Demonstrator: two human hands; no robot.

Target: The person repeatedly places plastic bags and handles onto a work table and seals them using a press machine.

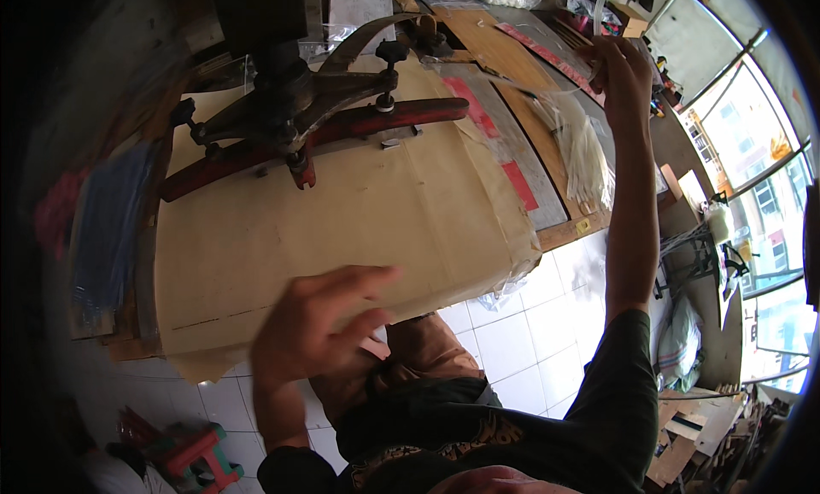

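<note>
My right hand (619,71) is raised at the upper right, fingers closed on a clear plastic strip. Part of the strip sticks up above the fist, and a see-through length seems to trail left from it. Below that hand, a bundle of clear plastic strips (582,157) lies on the wooden bench edge. Smeared by motion, my left hand (312,327) hovers over the near edge of the tan sheet (342,229), index finger and thumb apart. A small pale thing shows just beyond its thumb, too blurred to name. Small dark metal pieces (391,144) lie on the sheet.
A dark metal press (290,101) with a long red bar (384,118) stands over the tan sheet. Blue-tinted plastic sheets (111,229) lie at the left. Red strips (518,185) mark the grey surface at right. A red and green stool (201,460) stands at lower left.
</note>
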